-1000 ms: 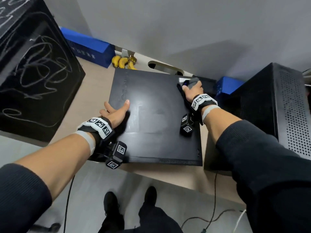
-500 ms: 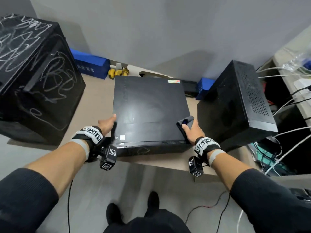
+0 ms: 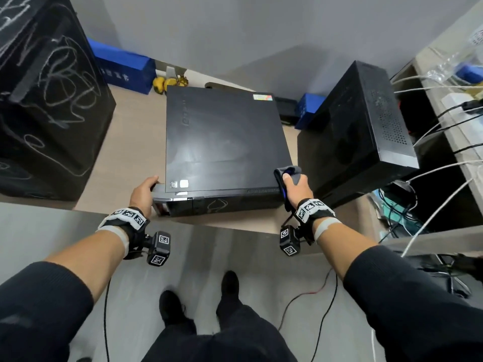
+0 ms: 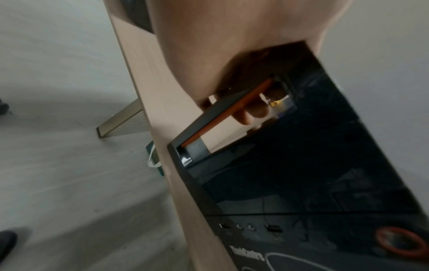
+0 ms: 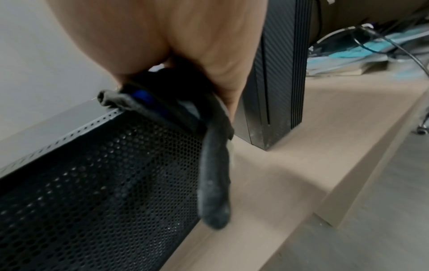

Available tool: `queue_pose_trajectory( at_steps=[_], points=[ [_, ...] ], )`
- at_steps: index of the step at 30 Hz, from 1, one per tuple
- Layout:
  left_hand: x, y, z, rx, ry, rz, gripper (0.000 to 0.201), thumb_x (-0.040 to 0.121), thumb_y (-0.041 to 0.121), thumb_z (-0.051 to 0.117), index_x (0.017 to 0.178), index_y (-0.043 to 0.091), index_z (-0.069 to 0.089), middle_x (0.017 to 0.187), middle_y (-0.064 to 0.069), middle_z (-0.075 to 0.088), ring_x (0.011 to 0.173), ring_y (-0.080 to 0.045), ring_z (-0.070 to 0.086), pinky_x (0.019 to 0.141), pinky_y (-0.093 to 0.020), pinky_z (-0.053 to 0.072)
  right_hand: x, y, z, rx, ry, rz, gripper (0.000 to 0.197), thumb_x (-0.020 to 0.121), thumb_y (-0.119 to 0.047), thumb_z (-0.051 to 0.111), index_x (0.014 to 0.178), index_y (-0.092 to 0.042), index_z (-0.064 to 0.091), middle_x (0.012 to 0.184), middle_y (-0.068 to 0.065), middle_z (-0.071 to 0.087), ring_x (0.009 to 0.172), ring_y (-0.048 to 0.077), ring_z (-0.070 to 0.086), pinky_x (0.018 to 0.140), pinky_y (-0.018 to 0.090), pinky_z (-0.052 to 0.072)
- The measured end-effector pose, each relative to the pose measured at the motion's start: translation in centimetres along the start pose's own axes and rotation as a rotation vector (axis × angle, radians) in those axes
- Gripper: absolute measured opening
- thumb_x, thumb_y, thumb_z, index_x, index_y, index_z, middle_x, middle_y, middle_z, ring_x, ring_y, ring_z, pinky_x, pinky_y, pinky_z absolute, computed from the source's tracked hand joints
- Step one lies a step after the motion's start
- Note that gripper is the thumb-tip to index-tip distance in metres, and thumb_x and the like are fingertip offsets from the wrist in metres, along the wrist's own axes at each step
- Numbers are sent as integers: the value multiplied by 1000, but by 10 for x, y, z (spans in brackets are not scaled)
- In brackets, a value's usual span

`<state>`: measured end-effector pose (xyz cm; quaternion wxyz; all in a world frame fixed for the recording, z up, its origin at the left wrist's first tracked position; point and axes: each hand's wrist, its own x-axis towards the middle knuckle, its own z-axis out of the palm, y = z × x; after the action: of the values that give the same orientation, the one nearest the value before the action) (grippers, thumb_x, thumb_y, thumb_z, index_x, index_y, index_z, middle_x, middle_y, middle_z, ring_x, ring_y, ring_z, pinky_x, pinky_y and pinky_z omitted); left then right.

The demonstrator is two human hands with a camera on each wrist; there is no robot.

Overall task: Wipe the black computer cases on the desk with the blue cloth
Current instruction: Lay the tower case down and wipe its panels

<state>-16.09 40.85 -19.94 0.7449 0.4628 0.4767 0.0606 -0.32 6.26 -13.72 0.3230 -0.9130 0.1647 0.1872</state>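
At the far left of the desk (image 3: 130,142) stands a tall black computer case (image 3: 44,100) scrawled over with white scribbles. Behind it, against the wall, lies a long blue box (image 3: 122,65), and just right of that sits a small bunch of bananas (image 3: 170,83).

The left hand (image 3: 143,193) rests at the near-left corner of the flat black computer case (image 3: 222,142) in the middle of the desk — its fingers curl over the corner edge, gripping it (the left wrist view shows fingertips (image 4: 253,114) tucked into a recess in the glossy front panel). This case lies flat, its front panel facing the person at the near edge of the desk, with stickers at its near-left and far-right corners.

The right hand (image 3: 296,188) is at the near-right corner of the same case, closed around the blue cloth (image 3: 287,172). The cloth is bunched under the thumb on the top edge, and one end of it hangs down the perforated right side of the case — it looks more grey than blue there.

Further right stands an upright black tower case (image 3: 366,126), apart from the flat one, with a small blue box (image 3: 309,105) behind the gap between them. White and black cables (image 3: 431,126) trail off to the far right.
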Motion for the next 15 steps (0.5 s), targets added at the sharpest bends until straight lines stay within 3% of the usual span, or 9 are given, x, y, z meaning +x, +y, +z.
queue_pose_trajectory(
  at_steps=[3,5,7,11,13,15],
  points=[
    [2,-1,0,-57,17,-16,46,91,24,62,46,19,63,55,7,59,60,-15,57,65,-31,45,4,6,4,45,2,1,64,91,-60,47,141,-21,36,134,18,55,119,37,54,102,40,40],
    [-5,1,2,-89,52,-16,41,85,27,65,44,20,65,62,2,61,67,-21,59,68,-31,48,8,8,5,76,4,-19,62,90,-61,48,137,-21,40,132,16,57,117,36,55,103,40,41],
    [-17,4,8,-116,44,-23,45,90,24,62,45,19,61,56,4,57,58,-17,58,59,-25,49,12,8,4,105,13,-21,62,89,-60,49,137,-21,41,132,15,58,117,36,55,104,42,41],
    [-50,24,32,-91,-17,39,35,98,19,49,63,17,44,41,9,47,38,-9,50,41,-14,38,20,10,-3,169,11,-10,64,89,-58,50,138,-18,44,133,13,57,119,35,54,106,43,40],
    [-67,46,41,-68,-72,78,37,98,24,49,61,17,50,44,9,51,41,-9,53,44,-14,41,24,10,-10,207,1,-14,63,89,-57,50,135,-15,47,133,13,57,119,34,54,106,43,39],
    [-83,71,51,-8,-147,129,39,93,32,55,58,18,65,56,7,62,53,-12,61,60,-22,52,29,9,-15,240,-9,-12,59,93,-51,50,133,-9,49,133,16,57,119,35,54,105,41,39]
  ],
)
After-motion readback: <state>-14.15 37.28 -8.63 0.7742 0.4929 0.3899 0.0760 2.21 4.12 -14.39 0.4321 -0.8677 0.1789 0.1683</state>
